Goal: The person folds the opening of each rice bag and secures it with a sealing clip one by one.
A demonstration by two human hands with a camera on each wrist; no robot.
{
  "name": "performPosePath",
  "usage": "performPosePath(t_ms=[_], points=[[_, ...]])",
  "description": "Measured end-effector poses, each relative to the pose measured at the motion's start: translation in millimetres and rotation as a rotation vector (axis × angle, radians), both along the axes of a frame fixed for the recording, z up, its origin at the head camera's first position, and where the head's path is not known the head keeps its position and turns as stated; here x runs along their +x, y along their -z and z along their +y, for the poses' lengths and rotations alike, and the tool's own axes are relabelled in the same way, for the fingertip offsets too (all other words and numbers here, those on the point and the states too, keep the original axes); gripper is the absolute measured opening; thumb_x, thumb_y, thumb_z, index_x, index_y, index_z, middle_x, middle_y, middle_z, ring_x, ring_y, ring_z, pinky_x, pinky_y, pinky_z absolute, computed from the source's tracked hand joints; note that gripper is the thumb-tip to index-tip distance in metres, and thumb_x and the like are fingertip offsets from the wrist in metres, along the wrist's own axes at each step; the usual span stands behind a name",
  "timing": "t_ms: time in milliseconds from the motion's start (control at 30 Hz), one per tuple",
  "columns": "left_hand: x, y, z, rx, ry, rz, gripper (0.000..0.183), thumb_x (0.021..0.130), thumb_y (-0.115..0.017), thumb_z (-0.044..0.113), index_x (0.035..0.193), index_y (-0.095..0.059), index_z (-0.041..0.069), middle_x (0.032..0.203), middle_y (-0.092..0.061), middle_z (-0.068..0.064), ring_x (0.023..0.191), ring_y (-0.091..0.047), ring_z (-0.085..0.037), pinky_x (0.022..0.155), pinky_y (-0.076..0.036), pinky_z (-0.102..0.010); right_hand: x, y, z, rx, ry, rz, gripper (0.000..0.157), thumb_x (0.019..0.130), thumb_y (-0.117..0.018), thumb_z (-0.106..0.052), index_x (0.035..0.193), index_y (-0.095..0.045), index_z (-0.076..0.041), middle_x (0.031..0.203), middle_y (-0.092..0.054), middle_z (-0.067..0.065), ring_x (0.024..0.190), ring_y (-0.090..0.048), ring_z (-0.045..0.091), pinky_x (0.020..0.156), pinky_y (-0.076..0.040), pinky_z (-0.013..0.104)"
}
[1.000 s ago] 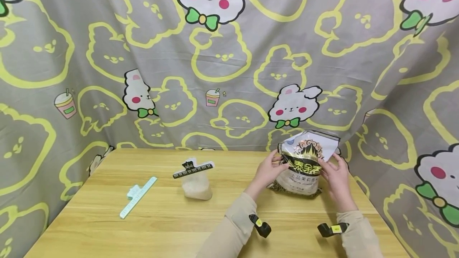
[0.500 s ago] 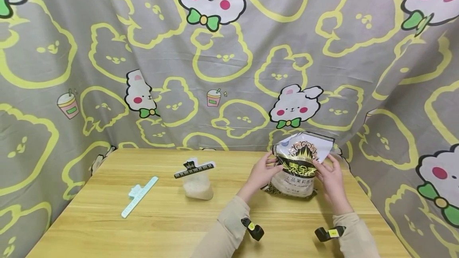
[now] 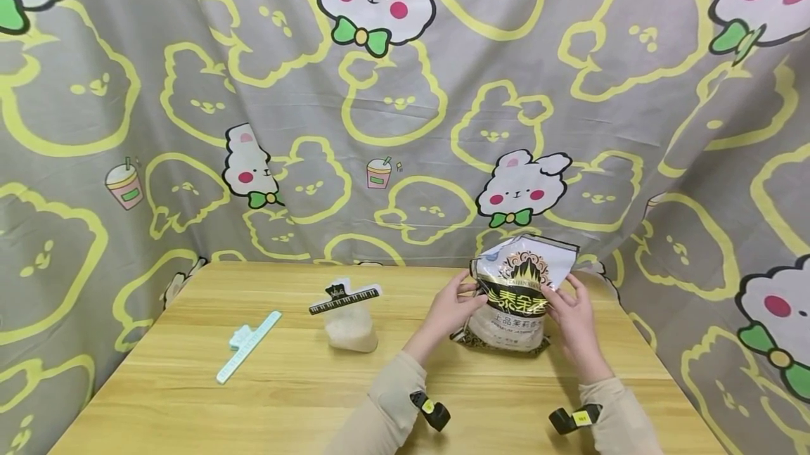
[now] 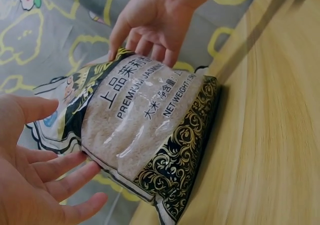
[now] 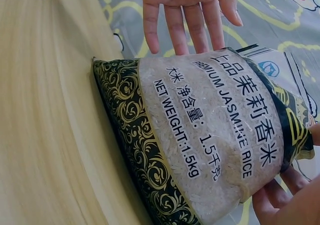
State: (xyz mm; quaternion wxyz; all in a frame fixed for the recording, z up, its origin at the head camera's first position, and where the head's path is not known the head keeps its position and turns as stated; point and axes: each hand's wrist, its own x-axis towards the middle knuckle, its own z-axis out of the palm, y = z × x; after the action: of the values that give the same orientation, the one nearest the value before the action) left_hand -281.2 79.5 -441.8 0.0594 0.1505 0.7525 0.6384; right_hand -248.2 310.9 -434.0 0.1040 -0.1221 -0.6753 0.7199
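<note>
A bag of jasmine rice, clear with black and gold bands and a white top, stands on the wooden table at the right. My left hand is at the bag's left side. In the left wrist view its fingers are nearly straight against the edge, and the thumb stands apart from the bag. My right hand grips the other side, thumb on the front. Its fingers curl behind the edge in the right wrist view, where the printed front shows rice inside.
Left of the rice bag stands a small clear bag of pale grains, closed by a black-and-white piano-pattern clip. A light teal bag clip lies farther left on the table. Behind hangs a patterned grey curtain.
The rice bag has shifted a little to the left across the table, and both hands have moved along with it. The small bag and the teal clip stay in place.
</note>
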Motion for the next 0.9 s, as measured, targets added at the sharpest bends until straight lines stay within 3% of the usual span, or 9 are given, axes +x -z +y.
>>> performPosePath(t_ms=[100,333,400,500,600,900], points=[[2.0,0.6,-5,0.001,0.001,0.004,0.073,0.089,-0.070,0.025,0.150,-0.035,0.007,0.135,-0.058,-0.019,0.114,-0.064,-0.032,0.088,-0.057,-0.035,0.7,0.5,-4,0.012,-0.012,-0.005,0.084,0.095,-0.063,-0.028,0.157,-0.008,-0.015,0.151,-0.034,0.024,0.090,-0.058,-0.012,0.083,-0.049,0.009],[5.8,1.1,-17,0.009,0.009,0.009,0.073,0.090,-0.070,0.024,0.150,-0.033,0.007,0.135,-0.058,-0.021,0.113,-0.064,-0.033,0.090,-0.056,-0.034,0.7,1.5,-14,0.021,-0.011,-0.007,0.083,0.095,-0.063,-0.027,0.157,-0.009,-0.016,0.149,-0.036,0.024,0.090,-0.059,-0.011,0.083,-0.050,0.010],[7.0,1.3,-20,0.004,0.008,0.008,0.073,0.091,-0.069,0.025,0.151,-0.033,0.007,0.136,-0.058,-0.020,0.114,-0.064,-0.033,0.091,-0.056,-0.035,1.4,1.7,-16,0.022,-0.018,-0.003,0.082,0.095,-0.063,-0.027,0.156,-0.010,-0.016,0.144,-0.045,0.019,0.091,-0.059,-0.010,0.084,-0.050,0.011],[9.4,1.3,-25,-0.005,0.005,0.012,0.073,0.091,-0.069,0.025,0.151,-0.032,0.006,0.136,-0.058,-0.020,0.115,-0.063,-0.033,0.092,-0.055,-0.038,2.2,1.9,-20,0.010,-0.028,0.011,0.082,0.094,-0.065,-0.026,0.156,-0.012,-0.016,0.121,-0.061,-0.003,0.092,-0.061,-0.008,0.085,-0.051,0.013],[12.1,0.8,-30,-0.020,0.000,0.018,0.073,0.091,-0.068,0.026,0.151,-0.031,0.006,0.137,-0.057,-0.019,0.116,-0.063,-0.034,0.093,-0.055,-0.039,2.9,2.3,-25,-0.007,-0.037,0.034,0.082,0.093,-0.066,-0.024,0.155,-0.014,-0.014,0.099,-0.061,-0.023,0.092,-0.062,-0.006,0.085,-0.052,0.015],[18.3,2.3,-44,-0.032,-0.006,0.047,0.072,0.091,-0.069,0.025,0.150,-0.033,0.006,0.135,-0.058,-0.020,0.115,-0.063,-0.035,0.093,-0.055,-0.040,7.2,3.0,-39,-0.005,-0.046,0.035,0.081,0.093,-0.066,-0.023,0.155,-0.014,-0.014,0.099,-0.062,-0.022,0.091,-0.064,-0.005,0.086,-0.052,0.016]])
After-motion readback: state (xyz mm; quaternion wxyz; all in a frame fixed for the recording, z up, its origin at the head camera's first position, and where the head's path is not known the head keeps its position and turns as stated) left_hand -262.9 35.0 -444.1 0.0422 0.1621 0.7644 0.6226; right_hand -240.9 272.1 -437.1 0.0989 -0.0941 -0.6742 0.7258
